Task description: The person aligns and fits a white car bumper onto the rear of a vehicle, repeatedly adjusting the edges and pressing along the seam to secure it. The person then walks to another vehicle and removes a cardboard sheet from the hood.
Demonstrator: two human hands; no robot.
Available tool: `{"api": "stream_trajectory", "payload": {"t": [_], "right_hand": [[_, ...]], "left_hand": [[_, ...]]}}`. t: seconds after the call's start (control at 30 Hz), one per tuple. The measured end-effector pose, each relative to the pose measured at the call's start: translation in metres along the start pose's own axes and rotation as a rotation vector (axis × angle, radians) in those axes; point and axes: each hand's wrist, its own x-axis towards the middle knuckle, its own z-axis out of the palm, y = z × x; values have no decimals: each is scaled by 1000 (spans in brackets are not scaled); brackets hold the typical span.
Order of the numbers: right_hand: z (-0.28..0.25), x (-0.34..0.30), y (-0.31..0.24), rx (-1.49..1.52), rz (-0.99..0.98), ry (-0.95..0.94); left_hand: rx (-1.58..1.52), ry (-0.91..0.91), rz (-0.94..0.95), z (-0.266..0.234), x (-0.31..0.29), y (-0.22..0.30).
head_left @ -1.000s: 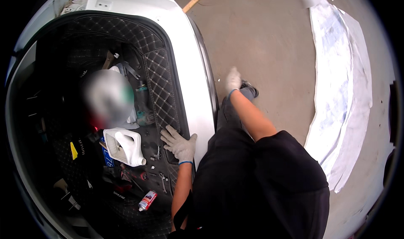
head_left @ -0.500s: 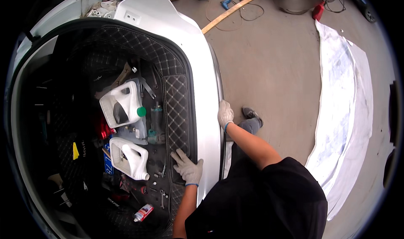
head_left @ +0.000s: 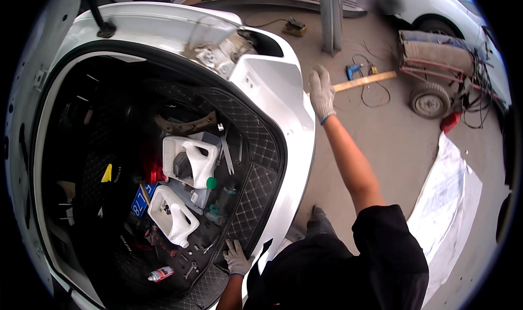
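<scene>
My left hand (head_left: 238,257), in a pale knit glove, lies with its fingers spread on the near edge of the car trunk's black quilted lining (head_left: 256,193). Stretched far out, my gloved right hand (head_left: 322,93) has its fingers extended beside the outer corner of the white rear bumper (head_left: 298,111); whether it touches the panel I cannot tell. Inside the trunk sit two cut-open white jugs, one with a green cap (head_left: 211,182) and another (head_left: 169,214) nearer me. Sockets and wrenches (head_left: 190,269) lie near my left hand, with a red-and-white spray can (head_left: 160,274) beyond them.
A wooden strip (head_left: 362,81) and a blue corded tool (head_left: 353,70) lie on the floor beyond my right hand. Farther off stand a metal post (head_left: 330,21) and a wheeled tank (head_left: 436,53). White sheeting (head_left: 444,201) covers floor at the right.
My right hand has left the bumper's near edge and reached forward to its far corner. My left hand stays on the trunk lining. The view has swung toward the far end.
</scene>
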Motion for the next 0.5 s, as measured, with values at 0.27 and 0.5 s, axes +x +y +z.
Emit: {"api": "stream_trajectory", "payload": {"t": [0.27,0.5], "right_hand": [[44,62,-53,107,-23,-273],[34,77,-60,148,-280,-395]], "left_hand": [[-60,16,-87,17,-3,-6],[-6,55,-299,-11,-17,37]]}}
